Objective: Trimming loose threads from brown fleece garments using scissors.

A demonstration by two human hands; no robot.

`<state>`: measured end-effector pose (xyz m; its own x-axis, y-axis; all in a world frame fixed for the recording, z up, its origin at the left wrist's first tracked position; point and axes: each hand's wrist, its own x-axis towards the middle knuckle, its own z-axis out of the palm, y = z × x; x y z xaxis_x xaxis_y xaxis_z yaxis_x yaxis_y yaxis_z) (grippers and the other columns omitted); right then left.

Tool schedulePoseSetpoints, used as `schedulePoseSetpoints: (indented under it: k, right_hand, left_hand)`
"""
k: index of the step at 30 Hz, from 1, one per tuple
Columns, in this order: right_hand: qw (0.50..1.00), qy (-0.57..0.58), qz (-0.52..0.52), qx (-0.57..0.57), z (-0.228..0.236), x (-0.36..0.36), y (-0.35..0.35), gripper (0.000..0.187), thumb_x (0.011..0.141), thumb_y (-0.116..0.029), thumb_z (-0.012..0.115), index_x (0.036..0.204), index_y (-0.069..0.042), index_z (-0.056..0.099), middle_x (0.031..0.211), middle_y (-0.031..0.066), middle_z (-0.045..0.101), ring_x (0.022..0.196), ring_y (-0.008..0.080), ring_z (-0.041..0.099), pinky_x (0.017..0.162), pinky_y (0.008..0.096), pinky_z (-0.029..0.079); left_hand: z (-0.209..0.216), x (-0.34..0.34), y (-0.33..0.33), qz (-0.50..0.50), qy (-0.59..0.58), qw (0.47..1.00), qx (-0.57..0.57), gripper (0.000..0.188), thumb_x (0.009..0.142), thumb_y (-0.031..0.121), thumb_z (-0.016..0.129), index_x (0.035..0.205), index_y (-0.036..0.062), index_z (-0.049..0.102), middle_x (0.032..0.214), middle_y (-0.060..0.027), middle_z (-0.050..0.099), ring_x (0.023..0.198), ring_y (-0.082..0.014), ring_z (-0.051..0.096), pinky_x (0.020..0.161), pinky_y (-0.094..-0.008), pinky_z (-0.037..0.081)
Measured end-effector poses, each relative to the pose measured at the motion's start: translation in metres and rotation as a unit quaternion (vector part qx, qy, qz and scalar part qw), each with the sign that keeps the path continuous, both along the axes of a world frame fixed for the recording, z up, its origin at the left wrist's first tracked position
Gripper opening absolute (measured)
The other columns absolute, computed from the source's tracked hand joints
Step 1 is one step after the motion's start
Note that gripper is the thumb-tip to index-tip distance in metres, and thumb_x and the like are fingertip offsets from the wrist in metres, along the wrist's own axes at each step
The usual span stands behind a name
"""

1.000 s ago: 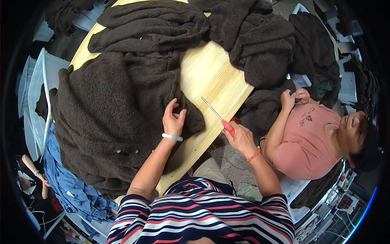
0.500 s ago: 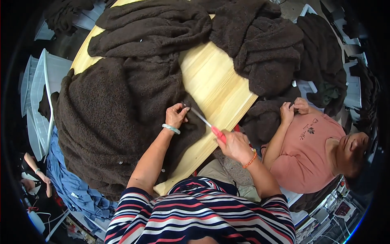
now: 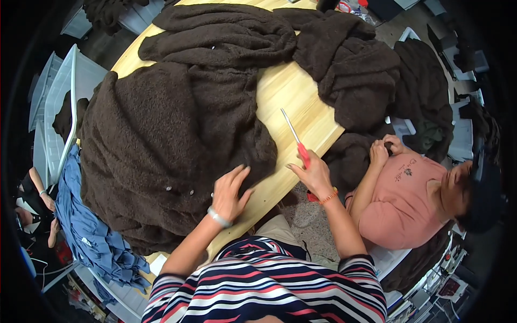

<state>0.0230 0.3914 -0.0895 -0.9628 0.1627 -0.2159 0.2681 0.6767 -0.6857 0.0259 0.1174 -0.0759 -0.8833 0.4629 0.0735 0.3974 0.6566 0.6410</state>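
Observation:
A dark brown fleece garment (image 3: 151, 129) covers the near left of the wooden table, with small pale buttons (image 3: 191, 192) showing along its lower part. My left hand (image 3: 230, 196) rests over its near edge, fingers stretched out and thumb apart, gripping nothing. To the right, beyond the table's edge, my right hand (image 3: 314, 176) is closed on the red handle of what look like slim scissors (image 3: 293, 129). Their long metal blades point up and away over bare wood, apart from the fleece.
More brown fleece pieces (image 3: 226, 35) lie across the far side of the wooden table (image 3: 288, 89). A co-worker in a pink shirt (image 3: 401, 202) sits at the right, hands on brown fabric. Blue cloth (image 3: 94, 231) hangs at the left beside white plastic bins (image 3: 70, 97). Another person (image 3: 35, 199) is farther left.
My left hand has let go of the fleece edge, moved nearer to me and spread its fingers. The scissors have come away from the fabric and now point more upward.

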Motion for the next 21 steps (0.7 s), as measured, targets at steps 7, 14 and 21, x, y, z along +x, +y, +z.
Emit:
schedulePoseSetpoints:
  k: [7,14,21]
  right_hand:
    - [0.994,0.038,0.021,0.104,-0.043,-0.038,-0.087,0.043,0.074,-0.020,0.077,0.107,-0.006,0.054,0.090,0.0191,0.063,0.089,0.0402,0.062,0.078,0.0488,0.050]
    - [0.978,0.005,0.121,-0.169,0.097,0.040,-0.071,0.048,0.081,-0.006,0.073,0.124,0.005,0.056,0.113,0.0157,0.067,0.108,0.0152,0.061,0.097,0.0299,0.045]
    - [0.963,0.011,0.091,-0.253,0.081,0.071,-0.079,0.052,0.081,-0.007,0.076,0.126,0.006,0.055,0.116,0.0117,0.067,0.109,0.0153,0.060,0.097,0.0283,0.045]
  left_hand:
    - [0.024,0.064,-0.084,-0.030,0.094,0.956,-0.278,0.059,0.070,0.014,0.073,0.126,0.0089,0.056,0.121,-0.0123,0.055,0.124,-0.0313,0.046,0.107,-0.0492,0.029]
    - [0.025,0.074,-0.101,-0.008,0.177,0.972,-0.154,0.028,0.073,0.012,0.067,0.101,0.0079,0.064,0.094,-0.0079,0.058,0.099,-0.0274,0.055,0.085,-0.0395,0.043]
    - [0.006,0.058,-0.090,-0.063,0.150,0.941,-0.297,0.069,0.071,0.019,0.070,0.136,0.0142,0.049,0.128,-0.0168,0.050,0.100,-0.0268,0.052,0.083,-0.0382,0.039]
